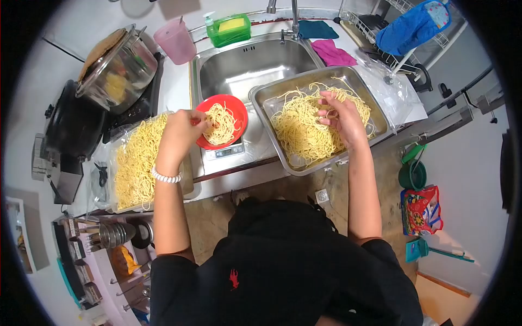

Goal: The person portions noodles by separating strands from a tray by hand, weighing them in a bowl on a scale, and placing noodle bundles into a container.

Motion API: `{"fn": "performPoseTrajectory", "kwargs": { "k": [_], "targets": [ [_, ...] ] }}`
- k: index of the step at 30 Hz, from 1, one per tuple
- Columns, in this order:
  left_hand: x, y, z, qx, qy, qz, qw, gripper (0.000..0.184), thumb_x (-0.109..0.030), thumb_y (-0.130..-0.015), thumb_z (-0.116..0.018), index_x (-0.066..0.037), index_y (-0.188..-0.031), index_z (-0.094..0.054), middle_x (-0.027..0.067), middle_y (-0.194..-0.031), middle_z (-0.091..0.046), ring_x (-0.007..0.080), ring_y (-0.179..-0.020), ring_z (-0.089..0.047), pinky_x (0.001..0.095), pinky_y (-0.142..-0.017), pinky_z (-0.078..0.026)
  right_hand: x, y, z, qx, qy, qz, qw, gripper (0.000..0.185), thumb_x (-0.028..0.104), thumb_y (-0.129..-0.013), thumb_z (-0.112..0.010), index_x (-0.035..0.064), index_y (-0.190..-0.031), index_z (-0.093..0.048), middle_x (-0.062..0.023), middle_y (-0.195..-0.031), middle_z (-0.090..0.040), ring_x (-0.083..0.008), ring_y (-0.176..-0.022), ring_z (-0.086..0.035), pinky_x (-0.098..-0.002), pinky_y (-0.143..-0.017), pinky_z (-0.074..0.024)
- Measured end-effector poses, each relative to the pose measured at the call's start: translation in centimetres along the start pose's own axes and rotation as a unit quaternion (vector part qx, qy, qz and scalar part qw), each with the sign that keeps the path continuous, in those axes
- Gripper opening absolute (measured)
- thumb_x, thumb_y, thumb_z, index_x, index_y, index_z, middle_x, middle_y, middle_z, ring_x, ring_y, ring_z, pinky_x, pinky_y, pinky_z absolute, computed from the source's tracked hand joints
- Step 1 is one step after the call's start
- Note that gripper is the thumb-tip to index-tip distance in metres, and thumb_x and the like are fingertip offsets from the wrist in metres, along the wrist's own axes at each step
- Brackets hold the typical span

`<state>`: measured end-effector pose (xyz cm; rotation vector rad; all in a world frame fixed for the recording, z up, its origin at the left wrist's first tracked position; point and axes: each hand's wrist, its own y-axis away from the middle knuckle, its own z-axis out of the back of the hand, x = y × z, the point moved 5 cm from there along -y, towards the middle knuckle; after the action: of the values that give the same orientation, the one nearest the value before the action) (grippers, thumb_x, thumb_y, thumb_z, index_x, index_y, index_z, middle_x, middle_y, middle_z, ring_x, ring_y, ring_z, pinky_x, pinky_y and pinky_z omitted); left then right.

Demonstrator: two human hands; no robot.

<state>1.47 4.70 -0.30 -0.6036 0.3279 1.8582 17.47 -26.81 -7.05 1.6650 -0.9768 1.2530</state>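
While the left hand [187, 127] hovers at the near side of a red bowl [243, 111], its fingers are drawn in toward the thumb at the edge of a small heap of noodles [220, 125]. From where I stand, I cannot tell whether they pinch any strands. A white coiled band [166, 176] circles that wrist (it looks like a hair tie). Just below the fingertips, the bowl rests on a small scale [231, 150].

The right hand [343, 117] is loosely open, palm turned inward and fingers slightly curled, above a deep metal tray [265, 107]. Under and beside those fingers lies a big tangle of yellow noodles [310, 130]; I see no bunch lifted in the grip, though the fingertips are so near the strands that contact is hard to judge.

Beside the left forearm, on its outer side, more noodles fill a second tray [188, 182], spread in a thick layer. Beyond both hands sits the steel sink [244, 70], with a pink cup [175, 41] and a green soap holder [228, 31] past its far left side. A pink cloth [333, 52] lies beyond the right hand, and a large steel pot [136, 70] stands farther out past the left hand.
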Motion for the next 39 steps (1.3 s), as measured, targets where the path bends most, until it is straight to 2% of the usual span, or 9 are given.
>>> {"fn": "performPoseTrajectory", "kwargs": {
  "k": [9, 13, 15, 19, 22, 23, 25, 33, 39],
  "targets": [
    [-0.5, 2.3, 4.5, -0.113, 0.061, 0.040, 0.991, 0.026, -0.017, -0.089, -0.070, 0.003, -0.106, -0.071, 0.0069, -0.088, -0.073, 0.0093, -0.079, -0.065, 0.0248, -0.072, -0.051, -0.4, 0.6, -0.1, 0.016, -0.017, -0.023, 0.999, 0.043, 0.027, -0.098, -0.054, 0.0001, -0.132, -0.053, -0.0090, -0.109, -0.062, -0.0146, -0.086, -0.061, -0.0286, -0.074, -0.0564],
    [-3.9, 1.4, 3.0, -0.098, 0.146, -0.013, 0.984, 0.024, -0.017, -0.091, -0.067, 0.003, -0.104, -0.071, 0.0048, -0.087, -0.072, 0.0071, -0.077, -0.063, 0.0226, -0.069, -0.049, 1.1, 1.5, -2.1, 0.100, -0.094, -0.005, 0.991, 0.046, 0.029, -0.101, -0.049, -0.0022, -0.135, -0.049, -0.0133, -0.115, -0.061, -0.0179, -0.093, -0.063, -0.0318, -0.080, -0.0574],
    [-6.9, 0.5, 0.7, -0.094, 0.172, -0.094, 0.976, 0.025, -0.018, -0.092, -0.065, 0.004, -0.103, -0.071, 0.0037, -0.085, -0.071, 0.0065, -0.076, -0.062, 0.0220, -0.067, -0.048, 1.7, 1.8, -3.6, 0.146, -0.149, -0.001, 0.978, 0.046, 0.027, -0.103, -0.046, -0.0038, -0.136, -0.047, -0.0155, -0.118, -0.061, -0.0195, -0.098, -0.063, -0.0330, -0.083, -0.0571],
    [-12.3, -0.9, -4.7, 0.021, 0.291, -0.197, 0.936, 0.023, -0.018, -0.090, -0.067, 0.003, -0.099, -0.072, 0.0038, -0.080, -0.071, 0.0058, -0.076, -0.062, 0.0223, -0.066, -0.049, 2.3, 2.6, -6.0, 0.188, -0.197, 0.007, 0.962, 0.046, 0.025, -0.105, -0.040, -0.0061, -0.139, -0.042, -0.0180, -0.122, -0.060, -0.0216, -0.104, -0.063, -0.0348, -0.088, -0.0561],
    [-14.2, -2.0, -8.7, 0.151, 0.389, -0.100, 0.903, 0.022, -0.017, -0.089, -0.068, 0.004, -0.097, -0.072, 0.0046, -0.079, -0.071, 0.0057, -0.077, -0.063, 0.0221, -0.068, -0.051, 2.2, 3.1, -6.4, 0.202, -0.229, 0.006, 0.952, 0.047, 0.025, -0.105, -0.039, -0.0052, -0.142, -0.039, -0.0176, -0.130, -0.056, -0.0224, -0.114, -0.060, -0.0364, -0.091, -0.0546],
    [-14.4, -2.3, -8.9, 0.140, 0.362, -0.113, 0.915, 0.022, -0.017, -0.089, -0.068, 0.004, -0.096, -0.073, 0.0049, -0.080, -0.071, 0.0059, -0.077, -0.064, 0.0221, -0.069, -0.052, 2.3, 3.3, -6.3, 0.202, -0.239, 0.007, 0.950, 0.047, 0.024, -0.105, -0.039, -0.0052, -0.142, -0.038, -0.0174, -0.131, -0.056, -0.0224, -0.116, -0.059, -0.0369, -0.091, -0.0543],
    [-15.1, -2.5, -9.1, 0.119, 0.304, -0.137, 0.935, 0.022, -0.016, -0.089, -0.068, 0.004, -0.095, -0.073, 0.0054, -0.080, -0.072, 0.0063, -0.079, -0.064, 0.0222, -0.071, -0.053, 2.5, 3.3, -6.0, 0.214, -0.258, 0.007, 0.942, 0.046, 0.024, -0.105, -0.039, -0.0055, -0.140, -0.040, -0.0173, -0.129, -0.057, -0.0245, -0.114, -0.060, -0.0385, -0.091, -0.0548],
    [-16.8, -3.0, -5.8, 0.139, 0.390, -0.151, 0.898, 0.022, -0.022, -0.090, -0.070, 0.000, -0.092, -0.074, -0.0019, -0.074, -0.065, 0.0025, -0.068, -0.054, 0.0187, -0.062, -0.043, 2.0, 2.7, -3.4, 0.167, -0.265, 0.014, 0.950, 0.037, 0.021, -0.103, -0.040, -0.0058, -0.125, -0.051, -0.0171, -0.113, -0.063, -0.0299, -0.097, -0.068, -0.0405, -0.084, -0.0582],
    [-18.0, -4.8, -2.7, 0.135, 0.459, -0.148, 0.866, 0.024, -0.025, -0.093, -0.066, -0.003, -0.102, -0.071, -0.0010, -0.087, -0.069, 0.0036, -0.078, -0.062, 0.0185, -0.071, -0.051, 0.4, 1.3, -2.1, 0.096, -0.201, -0.027, 0.975, 0.036, 0.021, -0.103, -0.040, -0.0043, -0.125, -0.053, -0.0180, -0.109, -0.067, -0.0280, -0.090, -0.070, -0.0368, -0.078, -0.0600]
  ]
}}
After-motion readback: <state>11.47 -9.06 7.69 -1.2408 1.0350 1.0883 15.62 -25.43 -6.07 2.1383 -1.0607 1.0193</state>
